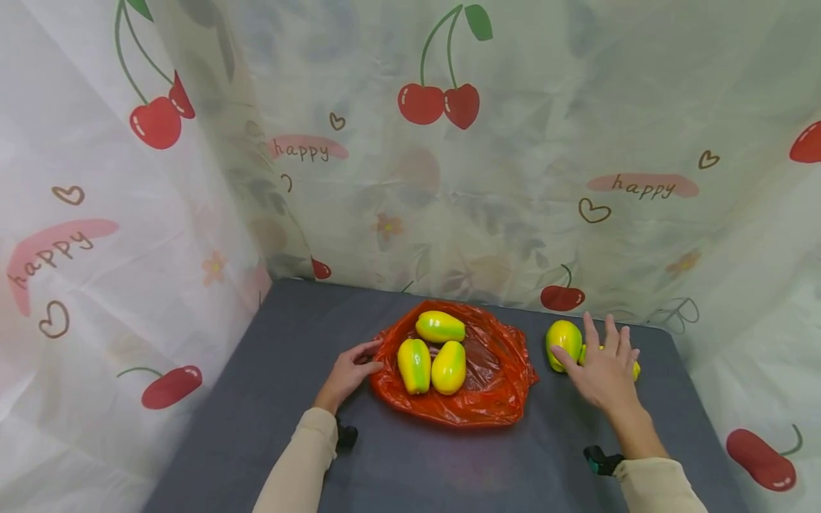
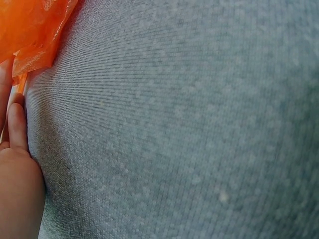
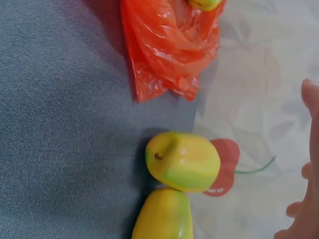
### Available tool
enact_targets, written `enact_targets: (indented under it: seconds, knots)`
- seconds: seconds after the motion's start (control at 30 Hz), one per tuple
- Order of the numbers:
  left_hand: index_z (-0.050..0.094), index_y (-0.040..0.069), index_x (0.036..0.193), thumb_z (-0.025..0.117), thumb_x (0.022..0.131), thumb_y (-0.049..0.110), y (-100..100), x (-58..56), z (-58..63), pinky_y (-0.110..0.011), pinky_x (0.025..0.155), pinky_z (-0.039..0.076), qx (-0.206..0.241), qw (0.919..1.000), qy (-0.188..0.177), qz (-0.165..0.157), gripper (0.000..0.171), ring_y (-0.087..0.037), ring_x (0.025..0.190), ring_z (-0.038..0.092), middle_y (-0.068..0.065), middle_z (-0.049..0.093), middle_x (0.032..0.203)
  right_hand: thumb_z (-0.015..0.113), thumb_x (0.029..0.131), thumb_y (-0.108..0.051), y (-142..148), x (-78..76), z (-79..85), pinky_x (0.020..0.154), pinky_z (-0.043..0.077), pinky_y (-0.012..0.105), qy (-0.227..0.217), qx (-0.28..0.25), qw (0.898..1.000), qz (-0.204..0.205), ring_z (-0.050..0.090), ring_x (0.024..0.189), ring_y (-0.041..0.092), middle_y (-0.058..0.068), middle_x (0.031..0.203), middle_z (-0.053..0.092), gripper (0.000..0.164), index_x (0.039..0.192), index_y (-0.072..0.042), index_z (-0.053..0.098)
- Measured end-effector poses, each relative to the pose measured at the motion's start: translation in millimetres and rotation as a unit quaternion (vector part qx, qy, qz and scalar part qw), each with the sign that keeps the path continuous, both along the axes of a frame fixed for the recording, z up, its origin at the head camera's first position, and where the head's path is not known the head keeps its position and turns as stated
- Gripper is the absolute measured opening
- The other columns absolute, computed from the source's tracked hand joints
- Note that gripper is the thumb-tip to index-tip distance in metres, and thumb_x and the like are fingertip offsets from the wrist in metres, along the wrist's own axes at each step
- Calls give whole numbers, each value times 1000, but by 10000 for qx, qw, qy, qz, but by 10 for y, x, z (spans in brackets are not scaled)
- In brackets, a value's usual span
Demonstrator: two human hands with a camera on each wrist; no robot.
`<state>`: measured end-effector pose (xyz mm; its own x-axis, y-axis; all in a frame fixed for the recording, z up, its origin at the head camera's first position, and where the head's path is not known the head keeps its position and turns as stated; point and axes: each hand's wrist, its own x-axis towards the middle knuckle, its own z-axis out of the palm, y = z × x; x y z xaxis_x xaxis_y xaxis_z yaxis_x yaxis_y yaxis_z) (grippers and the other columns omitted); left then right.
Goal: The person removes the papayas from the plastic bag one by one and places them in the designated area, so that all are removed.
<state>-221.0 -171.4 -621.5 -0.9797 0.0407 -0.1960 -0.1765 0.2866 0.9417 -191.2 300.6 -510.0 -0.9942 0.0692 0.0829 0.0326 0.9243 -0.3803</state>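
Observation:
A red plastic bag lies spread open on the table, with three yellow-green papayas inside its left half. At the bag's left rim my left hand pinches the plastic between thumb and fingers; the left wrist view shows an orange-red strip of the bag at the fingertips. My right hand hovers with spread fingers over more papayas to the right of the bag. One papaya shows beside the thumb; the others are partly hidden behind the hand. Two papayas touch in the right wrist view, the upper one with its stem end showing.
A dark grey cloth covers the table. Pale curtains printed with cherries and "happy" hang behind it and on both sides. Near the back right corner, the papayas sit close to the table's far edge.

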Motion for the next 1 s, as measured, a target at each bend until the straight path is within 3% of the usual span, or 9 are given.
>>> enact_targets:
  seconds: [0.33, 0.57, 1.0]
  knots:
    - [66, 33, 135, 78, 90, 30, 9, -9, 4, -51, 119, 40, -109, 9999, -64, 44, 47, -24, 133, 55, 1, 67, 137, 50, 89, -78, -148, -35, -94, 111, -2, 85, -46, 159, 9995, 261, -6, 149, 65, 30, 168, -8, 108, 166, -20, 1]
    - [65, 34, 136, 78, 90, 31, 3, -19, -11, -52, 120, 40, -83, 9998, -160, 32, 48, -26, 135, 54, 0, 65, 139, 49, 88, -80, -248, -53, -155, 110, 2, 86, -69, 425, 9982, 427, 1, 148, 67, 30, 169, -2, 107, 166, -19, 7]
    - [65, 33, 137, 77, 91, 30, 12, -11, 1, -51, 120, 40, -108, 9998, -167, 33, 47, -26, 137, 53, 0, 65, 140, 51, 88, -78, -501, -62, -252, 113, 2, 84, -200, 451, 9959, 762, -2, 152, 60, 27, 170, 2, 106, 165, -17, 12]
